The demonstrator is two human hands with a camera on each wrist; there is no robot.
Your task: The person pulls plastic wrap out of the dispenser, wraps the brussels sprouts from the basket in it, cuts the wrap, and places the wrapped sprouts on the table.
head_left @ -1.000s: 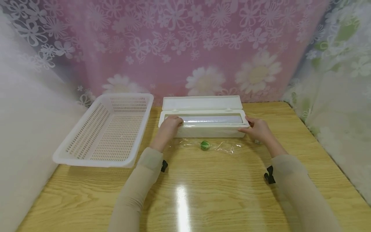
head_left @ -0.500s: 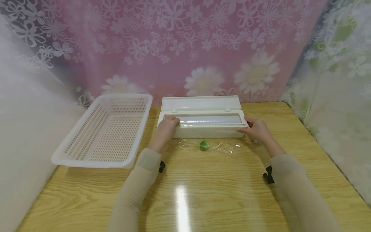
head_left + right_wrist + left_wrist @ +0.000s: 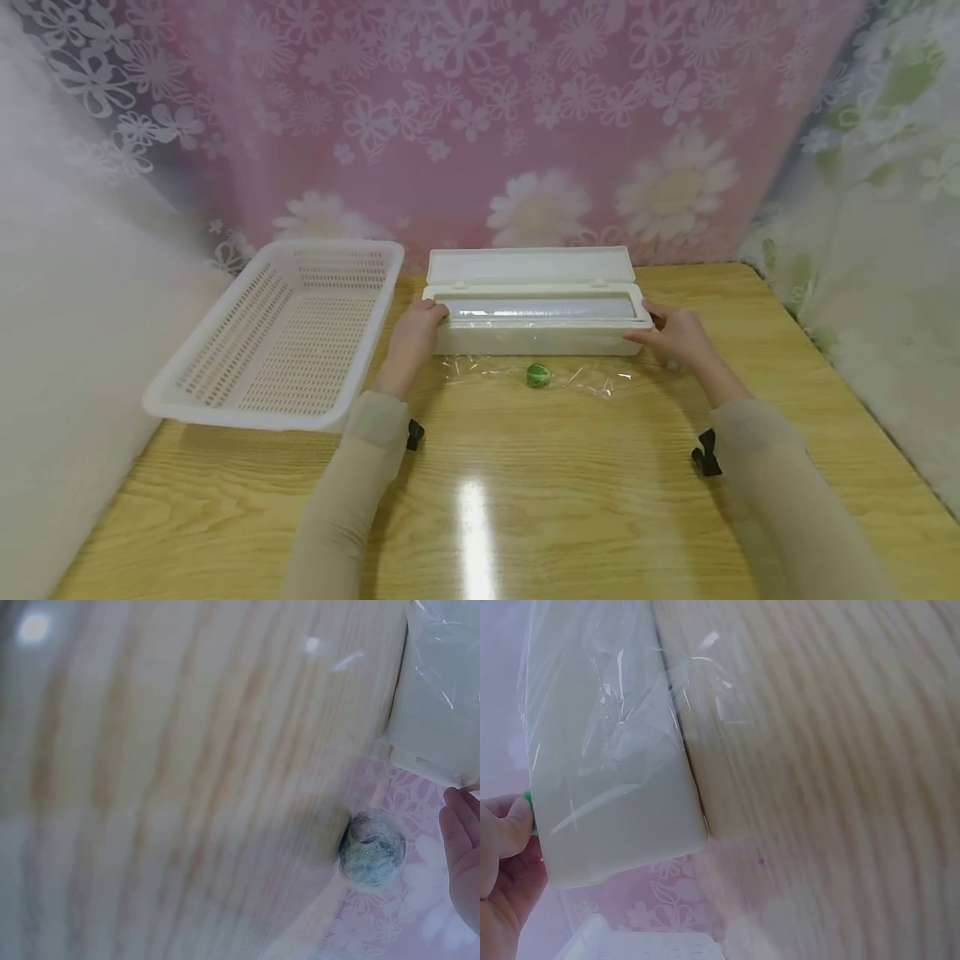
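A white cling film dispenser (image 3: 536, 340) lies at the back of the table with its lid raised and a roll of film (image 3: 536, 309) inside. My left hand (image 3: 414, 335) is at its left front corner. In the left wrist view, the thumb and curled fingers pinch a small green slide cutter (image 3: 529, 804) at the box edge, mostly hidden. My right hand (image 3: 678, 337) grips the box's right end between thumb and fingers. Clear film (image 3: 592, 379) hangs over the front onto the table, with a small green striped ball (image 3: 537, 375) at it.
A white perforated basket (image 3: 375, 333) stands to the left on the wooden table (image 3: 570, 500). A film-wrapped ball (image 3: 373, 851) lies by my right wrist, mostly hidden in the head view. A flowered curtain (image 3: 450, 192) rises directly behind the box.
My left hand has slid left along the box's front edge to its left corner. The right hand keeps its grip on the right end. The head view has shifted slightly.
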